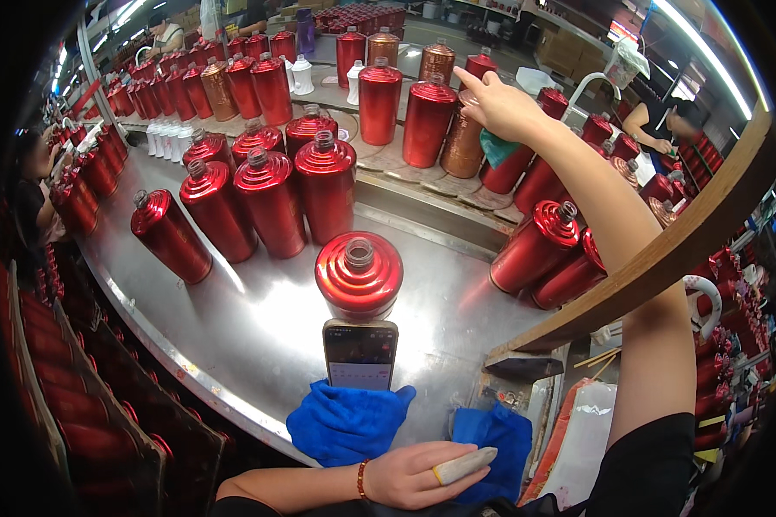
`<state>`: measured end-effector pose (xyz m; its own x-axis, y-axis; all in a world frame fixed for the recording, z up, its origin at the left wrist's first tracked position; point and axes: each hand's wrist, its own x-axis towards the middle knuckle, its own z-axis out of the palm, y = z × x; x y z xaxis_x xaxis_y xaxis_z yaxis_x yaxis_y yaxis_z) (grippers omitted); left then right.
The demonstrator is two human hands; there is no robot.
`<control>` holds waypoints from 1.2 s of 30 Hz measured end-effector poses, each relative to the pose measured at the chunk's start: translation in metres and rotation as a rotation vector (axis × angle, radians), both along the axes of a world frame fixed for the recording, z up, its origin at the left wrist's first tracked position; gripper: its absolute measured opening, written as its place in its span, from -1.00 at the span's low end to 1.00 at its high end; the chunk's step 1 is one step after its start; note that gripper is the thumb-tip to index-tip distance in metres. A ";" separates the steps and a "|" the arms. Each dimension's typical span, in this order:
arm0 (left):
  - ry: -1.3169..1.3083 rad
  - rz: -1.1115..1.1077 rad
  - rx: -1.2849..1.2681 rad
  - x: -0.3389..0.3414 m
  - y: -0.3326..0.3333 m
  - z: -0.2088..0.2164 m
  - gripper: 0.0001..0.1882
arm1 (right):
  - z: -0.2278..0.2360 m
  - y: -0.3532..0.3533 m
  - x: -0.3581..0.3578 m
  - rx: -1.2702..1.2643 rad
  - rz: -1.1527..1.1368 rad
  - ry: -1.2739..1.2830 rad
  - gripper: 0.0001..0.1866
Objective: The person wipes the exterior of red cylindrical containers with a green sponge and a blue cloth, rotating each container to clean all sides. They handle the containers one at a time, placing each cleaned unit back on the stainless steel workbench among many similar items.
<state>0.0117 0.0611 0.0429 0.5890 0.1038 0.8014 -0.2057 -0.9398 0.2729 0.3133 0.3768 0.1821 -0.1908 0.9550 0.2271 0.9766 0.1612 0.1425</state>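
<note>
My left hand [403, 476] lies low in front of me, its fingers stretched out over a blue cloth [498, 435]. A greyish-white cover with a yellow band wraps one finger. Far to the right, my right hand [504, 112] reaches over a row of bottles, index finger extended, beside a copper-coloured bottle [464, 148]. Something green [497, 148] shows under its palm; I cannot make out what it is. A glossy red bottle [359, 280] with an uncapped neck stands upright at the centre, behind a phone [360, 353] propped against a bunched blue cloth [349, 422].
Several red bottles [267, 202] stand on the metal table [259, 345] at left. More line the raised ledge [388, 164] behind. A curved wooden bar [647, 267] crosses at right, under my right arm. Other people [660, 129] work in the background.
</note>
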 end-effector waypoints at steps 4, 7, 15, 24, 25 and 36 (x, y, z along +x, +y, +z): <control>0.000 0.001 -0.009 0.002 0.001 0.000 -0.68 | -0.013 0.019 0.007 -0.007 -0.049 -0.010 -0.31; 0.001 -0.006 -0.019 0.002 0.000 -0.001 -0.68 | -0.019 0.023 0.017 -0.001 -0.051 0.020 -0.36; 0.056 -0.040 -0.100 0.001 -0.003 -0.016 -0.66 | -0.005 0.031 0.039 -0.159 -0.052 0.155 -0.63; 0.082 0.043 -0.077 0.001 0.001 -0.025 -0.63 | 0.026 -0.035 0.066 0.253 -0.212 0.258 -0.58; 0.073 0.063 -0.066 0.001 0.000 -0.027 -0.62 | 0.040 -0.046 0.073 0.372 -0.184 0.273 -0.57; -0.035 0.148 0.034 -0.004 -0.012 -0.023 -0.57 | 0.218 -0.314 0.117 0.573 -0.191 0.406 -0.50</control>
<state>0.0080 0.0487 0.0200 0.5412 0.1599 0.8255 -0.0727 -0.9692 0.2354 0.4299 0.0631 0.3998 0.1733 0.6729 0.7191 0.9740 -0.0091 -0.2262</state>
